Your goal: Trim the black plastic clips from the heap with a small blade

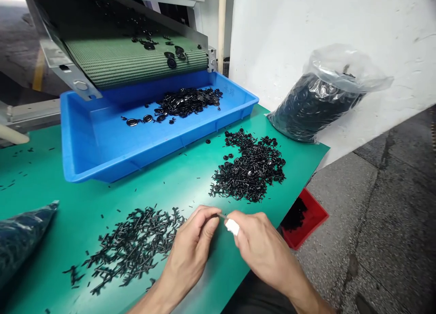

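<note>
Near the front edge of the green table [170, 178], my left hand [195, 241] pinches one end of a thin dark piece [222, 216] between thumb and fingertips. Close on its right, my right hand [260, 241] is closed at the piece's other end, with something white [233, 227] at its thumb and index finger. What else the right fingers hold is hidden. Left of my left hand spreads a loose pile of black branched parts [139, 241]. Beyond my hands lies a denser heap of small black parts [250, 169].
A blue tray [163, 154] with black round parts stands under a green conveyor belt [136, 62]. A clear bag of black parts [313, 103] leans at the back right. Another bag [23, 241] lies at left. A red bin [315, 221] is below the right edge.
</note>
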Demonstrator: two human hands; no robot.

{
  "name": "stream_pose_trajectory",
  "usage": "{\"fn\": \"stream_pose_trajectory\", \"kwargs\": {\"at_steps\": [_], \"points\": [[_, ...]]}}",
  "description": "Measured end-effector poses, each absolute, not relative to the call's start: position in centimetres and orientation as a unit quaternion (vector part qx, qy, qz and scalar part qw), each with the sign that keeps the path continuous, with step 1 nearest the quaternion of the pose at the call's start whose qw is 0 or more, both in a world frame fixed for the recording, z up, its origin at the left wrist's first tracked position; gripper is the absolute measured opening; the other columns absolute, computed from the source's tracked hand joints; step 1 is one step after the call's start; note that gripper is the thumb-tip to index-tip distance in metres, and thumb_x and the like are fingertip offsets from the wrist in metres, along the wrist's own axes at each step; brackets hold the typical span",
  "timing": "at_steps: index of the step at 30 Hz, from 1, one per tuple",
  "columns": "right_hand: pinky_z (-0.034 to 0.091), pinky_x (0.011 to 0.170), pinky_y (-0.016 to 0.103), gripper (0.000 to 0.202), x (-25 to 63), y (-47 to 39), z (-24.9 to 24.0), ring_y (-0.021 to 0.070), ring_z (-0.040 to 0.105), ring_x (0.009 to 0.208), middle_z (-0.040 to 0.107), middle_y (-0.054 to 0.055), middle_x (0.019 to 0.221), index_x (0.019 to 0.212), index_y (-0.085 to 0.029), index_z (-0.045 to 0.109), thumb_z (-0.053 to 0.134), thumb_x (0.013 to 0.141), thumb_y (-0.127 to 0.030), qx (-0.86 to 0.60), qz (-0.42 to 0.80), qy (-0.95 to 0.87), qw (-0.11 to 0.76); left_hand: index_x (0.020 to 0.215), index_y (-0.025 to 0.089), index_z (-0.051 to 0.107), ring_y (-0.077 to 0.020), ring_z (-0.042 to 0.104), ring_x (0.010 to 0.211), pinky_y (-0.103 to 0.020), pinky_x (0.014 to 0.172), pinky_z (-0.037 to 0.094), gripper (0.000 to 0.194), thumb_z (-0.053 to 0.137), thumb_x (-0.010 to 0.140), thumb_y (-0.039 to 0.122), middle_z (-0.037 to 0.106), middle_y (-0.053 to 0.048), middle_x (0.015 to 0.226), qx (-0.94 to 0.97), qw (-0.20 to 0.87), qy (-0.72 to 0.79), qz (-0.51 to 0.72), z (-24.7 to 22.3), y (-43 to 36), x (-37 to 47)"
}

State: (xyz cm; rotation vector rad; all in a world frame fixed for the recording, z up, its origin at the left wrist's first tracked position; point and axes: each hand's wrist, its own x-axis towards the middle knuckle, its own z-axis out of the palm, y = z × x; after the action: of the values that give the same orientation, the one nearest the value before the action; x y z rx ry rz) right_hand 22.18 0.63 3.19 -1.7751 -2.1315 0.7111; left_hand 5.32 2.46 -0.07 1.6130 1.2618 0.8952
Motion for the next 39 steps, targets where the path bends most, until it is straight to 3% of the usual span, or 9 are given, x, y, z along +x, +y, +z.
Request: {"fn": "stream_pose_trajectory", "kwargs": {"at_steps": [3, 7, 10, 13, 16, 21, 27, 34, 39], "points": [[0.025, 0.053, 0.026, 0.022, 22.7, 1.3, 3.1, 0.0124, 0.047, 0.055, 0.054, -0.004, 0.061, 0.079, -0.021, 0.054, 0.042, 0.089, -0.005, -0.627, 0.261, -0.721, 0.135, 0.098, 0.025, 0.065, -0.0204, 0.057, 0.074, -0.031, 0.068, 0.043, 0.017, 0.054, 0.092, 0.037, 0.065, -0.002, 0.083, 0.590, 0.461, 0.563, 0.350, 0.1, 2.5, 5.4], [0.030, 0.059, 0.027, 0.021, 22.4, 2.5, 2.9, 0.0138, 0.054, 0.067, 0.060, 0.000, 0.077, 0.090, -0.020, 0.058, 0.041, 0.091, -0.007, -0.629, 0.199, -0.733, 0.167, 0.091, 0.023, 0.060, -0.0142, 0.039, 0.055, -0.025, 0.050, 0.030, 0.019, 0.048, 0.094, 0.038, 0.050, 0.005, 0.062, 0.453, 0.559, 0.572, 0.394, 0.0, 2.7, 5.7], [0.033, 0.059, 0.027, 0.023, 21.3, 4.2, 2.9, 0.0159, 0.059, 0.073, 0.061, 0.003, 0.087, 0.100, -0.021, 0.060, 0.040, 0.094, -0.011, -0.628, 0.123, -0.756, 0.137, 0.088, 0.022, 0.059, -0.0131, 0.033, 0.054, -0.024, 0.048, 0.025, 0.016, 0.045, 0.093, 0.028, 0.046, 0.005, 0.059, 0.374, 0.622, 0.535, 0.432, -0.2, 2.9, 5.7], [0.032, 0.053, 0.028, 0.022, 20.1, 6.1, 3.1, 0.0163, 0.062, 0.067, 0.061, 0.004, 0.091, 0.100, -0.022, 0.061, 0.041, 0.095, -0.014, -0.624, 0.067, -0.777, 0.046, 0.091, 0.021, 0.061, -0.0125, 0.029, 0.054, -0.024, 0.047, 0.021, 0.015, 0.046, 0.091, 0.024, 0.044, 0.005, 0.059, 0.331, 0.654, 0.509, 0.452, -0.4, 3.0, 5.6], [0.031, 0.050, 0.028, 0.021, 19.3, 7.3, 3.5, 0.0179, 0.064, 0.064, 0.063, 0.005, 0.090, 0.096, -0.021, 0.063, 0.043, 0.094, -0.014, -0.615, 0.049, -0.787, -0.006, 0.093, 0.019, 0.061, -0.0119, 0.030, 0.055, -0.023, 0.047, 0.020, 0.014, 0.052, 0.091, 0.030, 0.044, 0.005, 0.059, 0.316, 0.664, 0.499, 0.458, -0.7, 3.2, 5.5], [0.034, 0.053, 0.028, 0.020, 19.3, 8.6, 4.1, 0.0197, 0.066, 0.070, 0.066, 0.007, 0.084, 0.091, -0.018, 0.064, 0.045, 0.091, -0.011, -0.598, 0.052, -0.800, -0.010, 0.091, 0.019, 0.061, -0.0111, 0.031, 0.055, -0.022, 0.047, 0.021, 0.023, 0.057, 0.090, 0.042, 0.045, 0.005, 0.059, 0.330, 0.659, 0.505, 0.450, -0.9, 3.4, 5.8], [0.036, 0.061, 0.027, 0.017, 20.2, 8.0, 4.3, 0.0165, 0.062, 0.076, 0.066, 0.003, 0.087, 0.091, -0.019, 0.062, 0.046, 0.092, -0.013, -0.574, 0.073, -0.815, 0.029, 0.097, 0.021, 0.060, -0.0108, 0.034, 0.056, -0.022, 0.047, 0.024, 0.027, 0.057, 0.090, 0.046, 0.049, 0.005, 0.066, 0.327, 0.633, 0.531, 0.458, -1.0, 3.4, 5.9], [0.035, 0.061, 0.026, 0.017, 20.9, 4.2, 4.4, 0.0122, 0.053, 0.067, 0.060, -0.002, 0.082, 0.087, -0.022, 0.059, 0.044, 0.094, -0.017, -0.538, 0.194, -0.797, 0.193, 0.100, 0.017, 0.066, -0.0102, 0.032, 0.054, -0.024, 0.049, 0.022, 0.036, 0.064, 0.086, 0.050, 0.044, 0.006, 0.059, 0.367, 0.666, 0.480, 0.437, -0.6, 3.4, 5.6], [0.047, 0.074, 0.030, 0.043, 21.8, 2.4, 4.1, 0.0178, 0.061, 0.086, 0.063, 0.005, 0.101, 0.121, -0.020, 0.057, 0.035, 0.086, -0.004, -0.532, 0.229, -0.787, 0.213, 0.098, 0.017, 0.071, -0.0091, 0.030, 0.054, -0.024, 0.051, 0.020, 0.032, 0.073, 0.080, 0.044, 0.045, 0.006, 0.057, 0.314, 0.694, 0.456, 0.460, -0.9, 3.4, 5.5]]}}
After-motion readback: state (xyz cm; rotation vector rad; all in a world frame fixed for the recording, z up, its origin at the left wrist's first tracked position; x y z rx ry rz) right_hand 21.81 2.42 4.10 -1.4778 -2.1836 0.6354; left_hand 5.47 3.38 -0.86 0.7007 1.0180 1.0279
